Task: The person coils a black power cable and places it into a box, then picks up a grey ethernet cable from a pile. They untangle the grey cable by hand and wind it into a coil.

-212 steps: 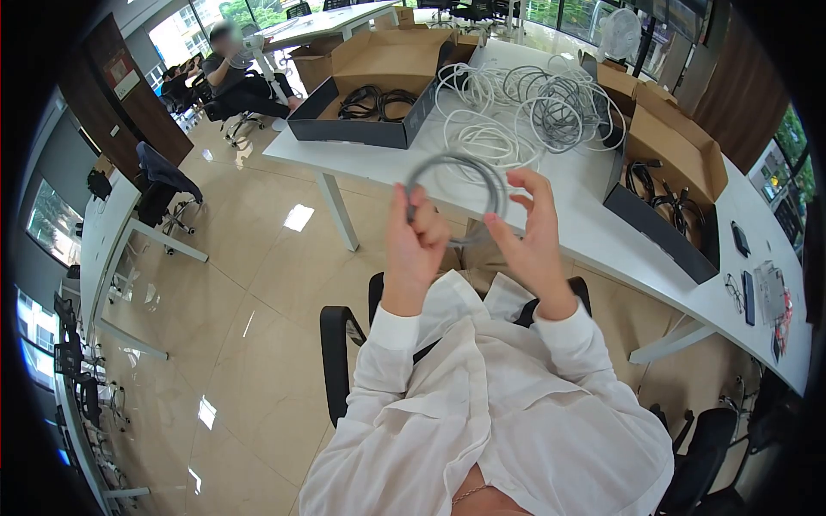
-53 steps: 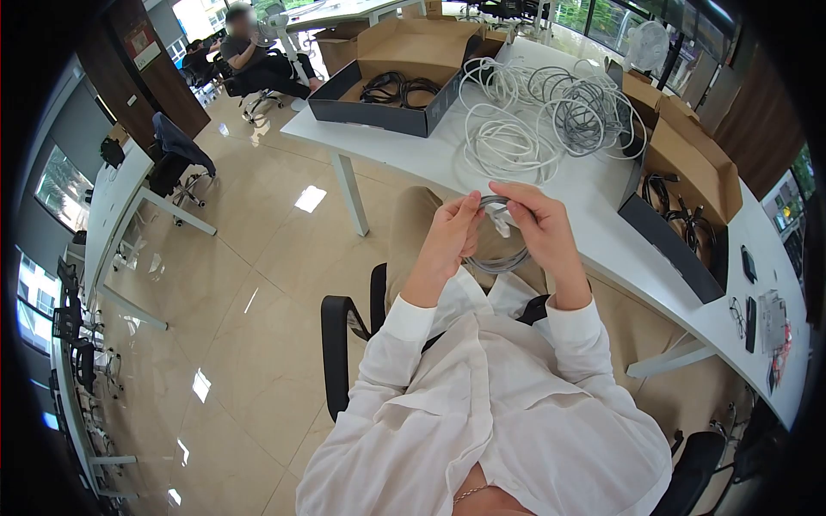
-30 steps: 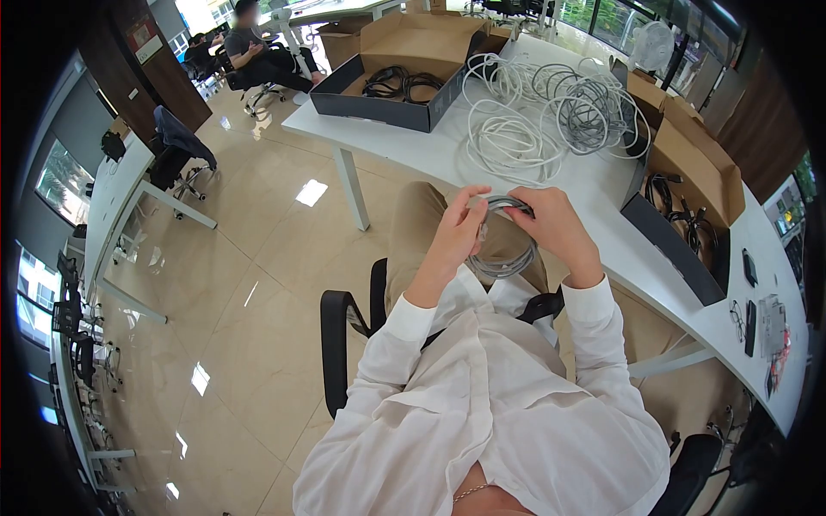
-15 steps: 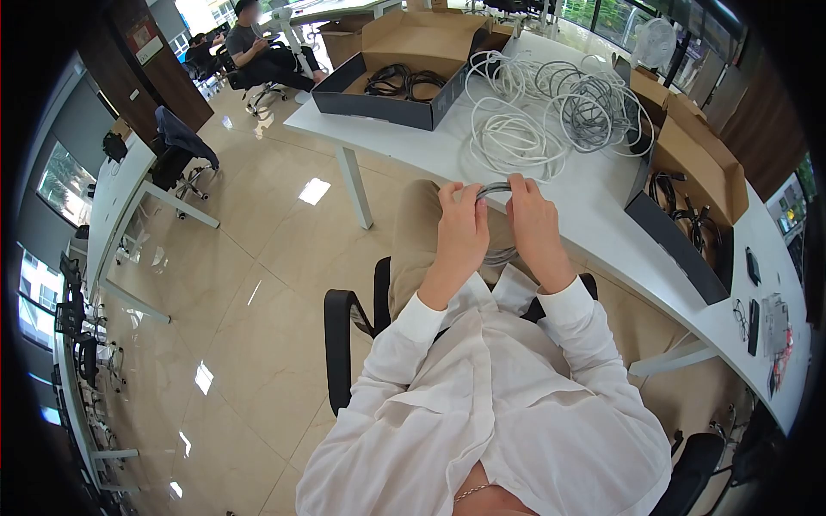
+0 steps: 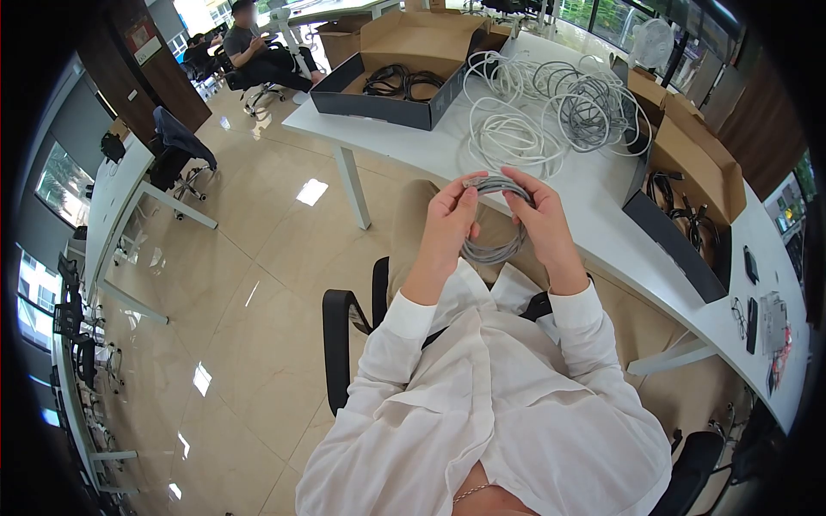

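Observation:
Between my two hands, above my lap, is a coiled grey cable (image 5: 496, 253), wound into a ring that hangs downward. My left hand (image 5: 452, 215) pinches the ring's upper left, where a cable end with a small pale plug (image 5: 470, 181) shows near the fingertips. My right hand (image 5: 536, 212) grips the upper right of the same ring, thumb and fingers closed around the strands. On the white table (image 5: 594, 219) just beyond my hands lie loose white cable coils (image 5: 508, 142) and a tangled grey cable (image 5: 594, 112).
An open box (image 5: 379, 107) with black cables stands at the table's far left. Another open box (image 5: 680, 245) with black cables is on the right. Glasses (image 5: 738, 318) and a dark phone-like object (image 5: 753, 325) lie farther right. A person (image 5: 249, 52) sits in the background.
My hands have turned and spread slightly, the left moving a little left. More of the grey cable ring shows now, including the plug near my left fingertips.

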Motion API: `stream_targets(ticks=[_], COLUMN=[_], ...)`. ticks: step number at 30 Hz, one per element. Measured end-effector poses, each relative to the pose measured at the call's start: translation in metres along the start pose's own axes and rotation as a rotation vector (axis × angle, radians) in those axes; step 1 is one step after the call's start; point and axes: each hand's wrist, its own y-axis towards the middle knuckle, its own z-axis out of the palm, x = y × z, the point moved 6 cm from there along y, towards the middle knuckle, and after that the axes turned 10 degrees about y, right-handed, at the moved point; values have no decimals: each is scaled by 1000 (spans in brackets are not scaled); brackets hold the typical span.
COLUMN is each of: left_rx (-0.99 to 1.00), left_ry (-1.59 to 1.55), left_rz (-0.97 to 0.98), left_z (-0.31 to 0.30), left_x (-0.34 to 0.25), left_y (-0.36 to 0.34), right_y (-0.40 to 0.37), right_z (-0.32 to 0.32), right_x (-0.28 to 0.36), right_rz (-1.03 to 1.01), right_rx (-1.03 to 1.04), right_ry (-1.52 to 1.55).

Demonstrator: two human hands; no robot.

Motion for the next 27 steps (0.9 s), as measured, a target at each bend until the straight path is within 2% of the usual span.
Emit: stream_targets(ticks=[3,8,15,18,24,27], left_rx=[67,240,145,97,69,36], left_ry=[-125,-285,-124,-59,-98,-32], left_rz=[-52,-88,-78,-48,-63,-66], left_z=[-6,-4,1,4,5,6], left_x=[2,5,-14,-17,-9,-8], left_y=[0,-1,-12,-12,-13,-15], right_y=[1,-2,-9,-8,-11,-14], right_z=[1,4,7,6,11,12], right_x=[4,6,4,8,26,35], right_rz=[72,92,122,32,-75,-223], right_rx=[187,213,175,121,185,122], right_ry=[117,236,431,354,115,-219])
